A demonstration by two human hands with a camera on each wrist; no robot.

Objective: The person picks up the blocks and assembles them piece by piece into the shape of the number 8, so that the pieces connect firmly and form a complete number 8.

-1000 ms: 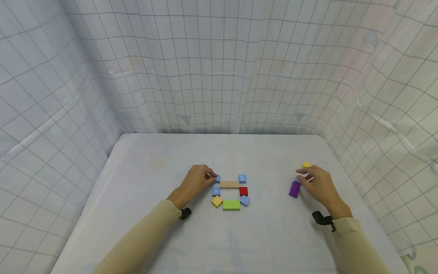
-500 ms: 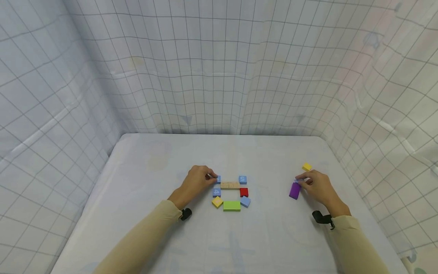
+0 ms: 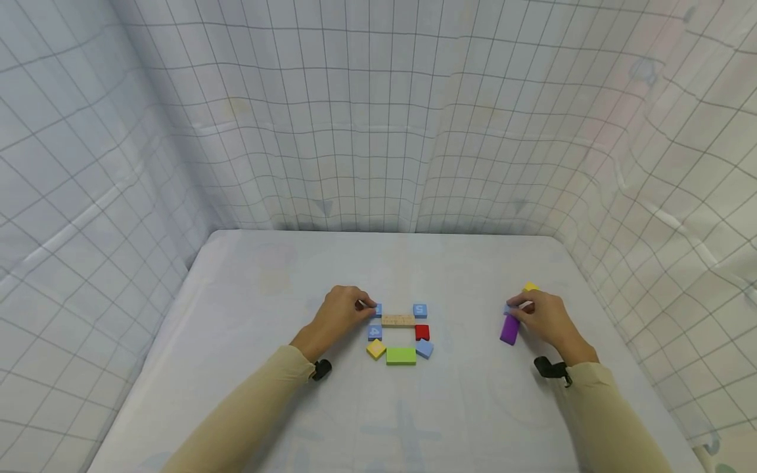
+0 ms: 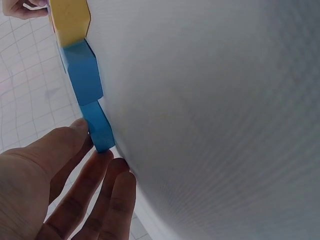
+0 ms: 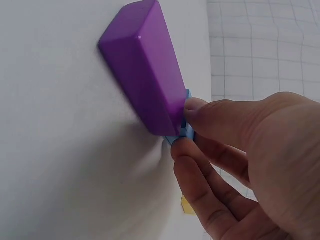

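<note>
At the left end of a block arrangement, my left hand (image 3: 338, 316) holds a small blue block (image 4: 100, 131) between thumb and fingers. Another blue block (image 3: 375, 332) marked 4 lies just nearer. A long wooden block (image 3: 398, 320) with fine markings lies to the right of the held block. On the right side of the table, my right hand (image 3: 547, 322) pinches a light blue block (image 5: 187, 132) at the far end of a purple block (image 3: 510, 330). The purple block partly hides that blue block in the right wrist view.
A blue block (image 3: 420, 310) marked 5, a red block (image 3: 422, 332), a tilted blue block (image 3: 424, 349), a green block (image 3: 401, 356) and a yellow block (image 3: 376, 349) complete the central ring. Another yellow block (image 3: 530, 287) lies beyond my right hand. Gridded white curtains (image 3: 378, 131) surround the table.
My right hand's fingers have closed on the light blue block, and that hand has moved slightly left with it. My left hand keeps its place.
</note>
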